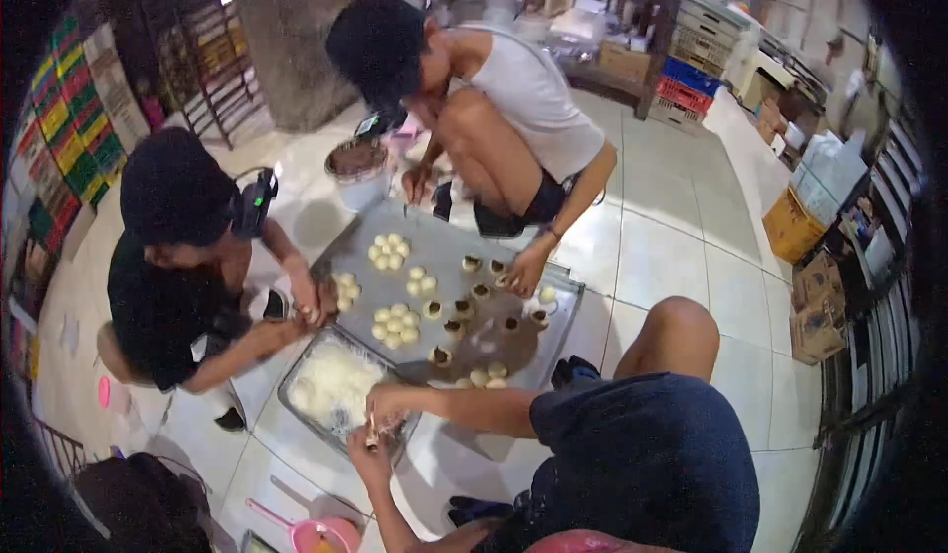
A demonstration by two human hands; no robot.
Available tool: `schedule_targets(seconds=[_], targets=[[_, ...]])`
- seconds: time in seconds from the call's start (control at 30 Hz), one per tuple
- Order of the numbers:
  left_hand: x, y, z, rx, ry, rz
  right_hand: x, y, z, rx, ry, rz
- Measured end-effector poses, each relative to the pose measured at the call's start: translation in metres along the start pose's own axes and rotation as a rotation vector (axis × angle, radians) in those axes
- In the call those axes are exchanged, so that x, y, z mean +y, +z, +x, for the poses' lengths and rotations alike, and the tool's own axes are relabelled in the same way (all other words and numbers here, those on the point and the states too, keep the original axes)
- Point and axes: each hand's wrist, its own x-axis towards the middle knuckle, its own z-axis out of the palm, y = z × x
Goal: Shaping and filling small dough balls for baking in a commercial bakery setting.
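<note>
Low over the near edge of a metal tray [400, 444], my left hand [370, 457] and my right hand [388, 405] meet with fingers closed. Between them is a small pale piece with a brown edge, too small to make out. White shreds [336, 380] fill the tray, with pale round lumps among them. Beyond it lies a large metal sheet [341, 247] on the floor. It bears pale dough balls [395, 326] in flower-like clusters, and several rounds with dark brown tops [464, 308]. My right arm reaches in from a dark blue sleeve; my left comes from the lower edge.
A co-worker in black [178, 276] crouches at left, hands by the sheet's corner. Another in a white top [538, 89] squats beyond it, one hand over the rounds. A bucket of brown stuff [358, 190] stands near them. A pink dipper [326, 535] and crates [683, 89] lie about.
</note>
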Motion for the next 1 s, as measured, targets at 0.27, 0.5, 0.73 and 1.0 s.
schedule_targets(seconds=[0.27, 0.5, 0.73, 1.0], targets=[[0.021, 0.001, 0.065, 0.113, -0.35, -0.437, -0.013, -0.058, -0.05, 0.148, -0.334, 0.322], [0.036, 0.017, 0.035, 0.5, -0.854, -0.909, -0.016, 0.004, -0.033, 0.38, -0.234, 0.498], [0.027, 0.021, 0.023, 0.38, -0.467, -0.444, -0.011, 0.011, -0.049, 0.523, -0.615, -0.059], [0.056, -0.034, 0.034, -0.28, -0.485, -0.234, -0.012, -0.017, -0.056, 0.401, -0.829, -0.208]])
